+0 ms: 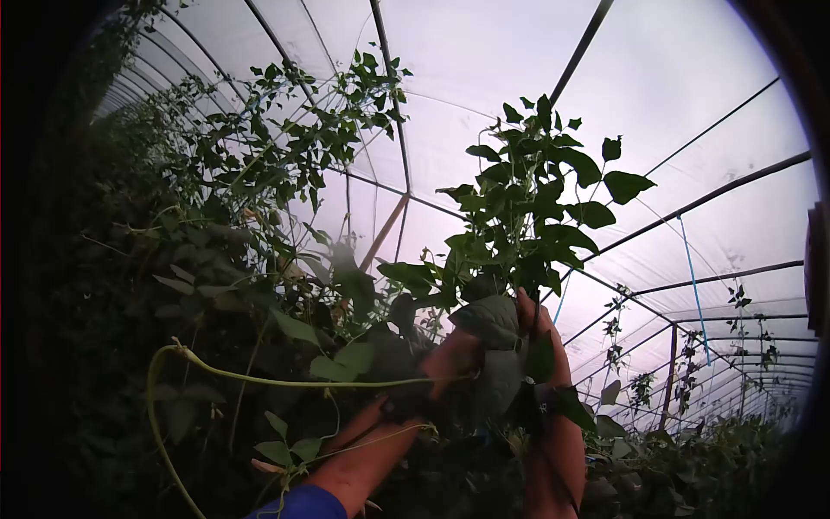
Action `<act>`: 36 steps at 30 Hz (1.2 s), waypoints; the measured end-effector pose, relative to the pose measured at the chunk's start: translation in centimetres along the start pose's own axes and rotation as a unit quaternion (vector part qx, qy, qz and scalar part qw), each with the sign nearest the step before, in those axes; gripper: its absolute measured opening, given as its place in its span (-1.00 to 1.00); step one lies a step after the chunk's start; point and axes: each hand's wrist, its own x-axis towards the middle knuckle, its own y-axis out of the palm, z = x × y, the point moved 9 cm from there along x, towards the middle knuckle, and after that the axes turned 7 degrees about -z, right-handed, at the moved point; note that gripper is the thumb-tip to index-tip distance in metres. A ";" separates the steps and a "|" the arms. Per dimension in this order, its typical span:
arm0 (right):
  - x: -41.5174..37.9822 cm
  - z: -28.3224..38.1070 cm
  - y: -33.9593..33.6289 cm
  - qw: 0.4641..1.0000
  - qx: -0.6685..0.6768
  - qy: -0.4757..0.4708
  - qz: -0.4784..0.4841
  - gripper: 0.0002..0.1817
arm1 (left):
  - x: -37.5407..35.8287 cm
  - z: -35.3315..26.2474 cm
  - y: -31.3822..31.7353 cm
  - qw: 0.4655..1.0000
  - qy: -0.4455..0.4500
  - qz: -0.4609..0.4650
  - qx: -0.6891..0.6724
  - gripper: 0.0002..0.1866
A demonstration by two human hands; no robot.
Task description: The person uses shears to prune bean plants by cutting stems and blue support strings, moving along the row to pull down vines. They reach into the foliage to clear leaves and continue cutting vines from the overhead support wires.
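My right hand [540, 324] is reaching into the upright vine [548, 203], my left hand [455, 353] blurring behind leaves [491, 322]; both grips, portions done and remaining: indeterminate.

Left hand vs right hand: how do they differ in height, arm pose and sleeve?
Left hand is lower in view; right hand is higher, up at the leafy stems.
Left forearm slants up from lower left; right forearm is nearly vertical.
Blue sleeve shows on the left arm; none visible on the right.
Shared: both bare, partly hidden by leaves; grip unclear.
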 end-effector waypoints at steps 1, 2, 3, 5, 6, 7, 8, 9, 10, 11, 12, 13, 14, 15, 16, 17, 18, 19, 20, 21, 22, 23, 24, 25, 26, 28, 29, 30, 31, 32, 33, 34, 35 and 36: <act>0.1 0.4 0.3 0.974 0.005 -0.221 -0.041 -0.70 | 1.1 -1.5 -0.4 0.998 0.053 0.006 -0.045 -0.51; 0.2 1.1 0.3 0.974 0.007 -0.222 -0.041 -0.70 | 1.3 -2.8 -0.6 0.990 0.108 0.013 -0.089 -0.46; 0.9 0.4 0.5 0.992 0.042 -0.116 -0.016 -0.66 | 1.5 -2.9 -0.5 0.987 0.116 0.018 -0.108 -0.46; 1.0 -0.7 1.2 0.997 0.077 -0.009 0.012 -0.63 | 1.6 -1.6 0.1 0.995 0.061 0.006 -0.083 -0.46; 0.8 -0.6 1.4 0.994 0.107 -0.032 0.023 -0.63 | 1.4 0.1 0.7 0.998 0.012 -0.002 -0.055 -0.46; 0.4 -0.5 1.4 0.989 0.136 -0.054 0.035 -0.59 | 0.7 1.6 1.2 0.999 -0.033 -0.009 -0.029 -0.46; 2.3 -3.8 0.7 0.980 0.079 -0.179 0.033 -0.51 | -0.5 3.1 1.9 0.997 -0.078 -0.012 -0.006 -0.46; 2.4 -4.0 0.4 0.980 0.078 -0.181 0.031 -0.51 | -2.2 4.5 2.3 0.993 -0.120 -0.015 0.013 -0.46; 2.9 -5.7 -0.1 0.983 0.169 -0.077 0.011 -0.51 | -3.8 5.4 2.7 0.988 -0.154 -0.012 0.030 -0.46; 2.8 -7.4 -0.1 0.966 0.258 0.030 -0.010 -0.51 | -5.1 5.8 2.9 0.983 -0.179 -0.009 0.041 -0.46; 1.1 -4.0 -0.3 0.978 0.039 -0.202 -0.020 -0.57 | -6.7 6.0 3.0 0.978 -0.200 -0.003 0.057 -0.46; 0.8 -3.3 -0.4 0.978 0.040 -0.204 -0.022 -0.57 | -7.8 5.9 3.1 0.974 -0.216 0.005 0.068 -0.46; -0.7 -0.7 0.1 0.932 -0.115 -0.342 -0.032 -0.60 | -8.6 5.8 3.1 0.971 -0.228 0.012 0.075 -0.46; -2.5 1.0 1.4 0.845 -0.265 -0.463 -0.040 -0.63 | -9.4 5.7 3.1 0.967 -0.240 0.018 0.083 -0.46; -2.2 -1.0 1.2 0.845 -0.328 -0.421 -0.042 -0.74 | -9.8 5.5 3.2 0.965 -0.248 0.024 0.087 -0.46; -2.3 -0.9 1.6 0.845 -0.327 -0.421 -0.044 -0.74 | -10.0 5.2 3.4 0.962 -0.255 0.031 0.092 -0.46; -1.6 -1.5 0.9 0.911 -0.224 -0.340 -0.067 -0.77 | -10.1 5.1 3.5 0.960 -0.261 0.033 0.094 -0.46; -1.2 -2.4 0.1 0.957 -0.118 -0.250 -0.088 -0.80 | -10.3 4.8 3.7 0.959 -0.264 0.033 0.094 -0.46; -1.4 -2.0 -0.2 0.936 -0.150 -0.300 -0.111 -0.87 | -10.5 4.9 4.1 0.956 -0.276 0.039 0.095 -0.46; -1.5 -2.3 -0.4 0.949 -0.125 -0.268 -0.106 -0.87 | -10.9 4.3 4.2 0.955 -0.276 0.040 0.099 -0.46; -1.7 -2.4 -0.6 0.960 -0.103 -0.240 -0.101 -0.87 | -11.0 4.1 4.5 0.954 -0.278 0.045 0.103 -0.46; -1.9 -2.7 -0.9 0.968 -0.084 -0.216 -0.099 -0.87 | -10.8 3.9 4.4 0.953 -0.279 0.046 0.107 -0.46; -2.1 -3.0 -1.1 0.974 -0.069 -0.193 -0.097 -0.87 | -11.1 3.5 4.4 0.951 -0.286 0.050 0.111 -0.46; -2.3 -3.2 -1.5 0.979 -0.055 -0.175 -0.094 -0.87 | -11.1 3.2 4.4 0.949 -0.289 0.052 0.114 -0.46; -2.9 -3.5 -1.7 0.982 -0.041 -0.157 -0.092 -0.87 | -11.2 2.9 4.5 0.947 -0.291 0.060 0.119 -0.46; -3.6 -4.3 -2.4 0.989 -0.006 -0.116 -0.094 -0.87 | -11.7 2.3 4.6 0.943 -0.297 0.078 0.129 -0.46; -4.2 -4.9 -2.5 0.990 0.010 -0.100 -0.095 -0.87 | -11.9 1.8 4.7 0.941 -0.299 0.088 0.135 -0.45; -4.6 -5.4 -2.6 0.991 0.027 -0.087 -0.096 -0.86 | -12.3 1.3 4.6 0.937 -0.303 0.098 0.142 -0.45; -5.1 -5.9 -2.1 0.991 0.041 -0.080 -0.097 -0.86 | -12.5 0.7 4.5 0.934 -0.305 0.112 0.152 -0.45; -5.8 -6.4 -2.1 0.991 0.064 -0.068 -0.096 -0.86 | -12.8 0.1 4.5 0.930 -0.307 0.123 0.159 -0.45; -6.5 -7.0 -1.8 0.990 0.088 -0.053 -0.096 -0.86 | -13.2 -0.5 4.6 0.927 -0.308 0.138 0.166 -0.45; -6.9 -7.8 -1.6 0.987 0.125 -0.030 -0.094 -0.86 | -13.7 -1.2 4.8 0.923 -0.307 0.157 0.173 -0.45; -7.6 -8.8 -1.1 0.979 0.182 0.010 -0.088 -0.86 | -14.4 -1.9 5.0 0.917 -0.308 0.176 0.179 -0.45; -9.1 -10.4 -0.4 0.962 0.252 0.059 -0.086 -0.86 | -15.3 -2.8 5.3 0.912 -0.306 0.199 0.187 -0.45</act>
